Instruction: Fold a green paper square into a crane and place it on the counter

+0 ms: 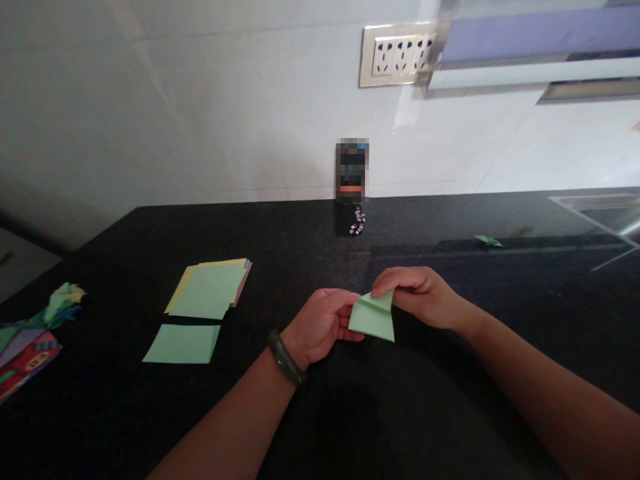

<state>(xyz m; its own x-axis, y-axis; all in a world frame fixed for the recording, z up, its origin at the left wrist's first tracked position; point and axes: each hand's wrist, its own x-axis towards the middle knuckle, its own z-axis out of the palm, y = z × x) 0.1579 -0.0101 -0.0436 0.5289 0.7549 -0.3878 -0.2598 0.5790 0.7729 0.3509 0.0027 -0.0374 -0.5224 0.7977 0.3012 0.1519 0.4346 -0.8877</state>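
A light green sheet of paper, creased across its upper part, is held between both hands above the dark counter. My left hand, with a dark bangle at the wrist, grips its left edge, thumb on top and fingers beneath. At the upper right edge my right hand pinches the paper near the fold. To the left lies a stack of coloured paper with a green sheet on top. Just in front of that stack is a folded green paper.
A phone with a beaded strap leans against the tiled wall. Crumpled coloured paper and a red packet sit at the far left. A small green paper piece lies back right, near a sink edge. Sockets are above.
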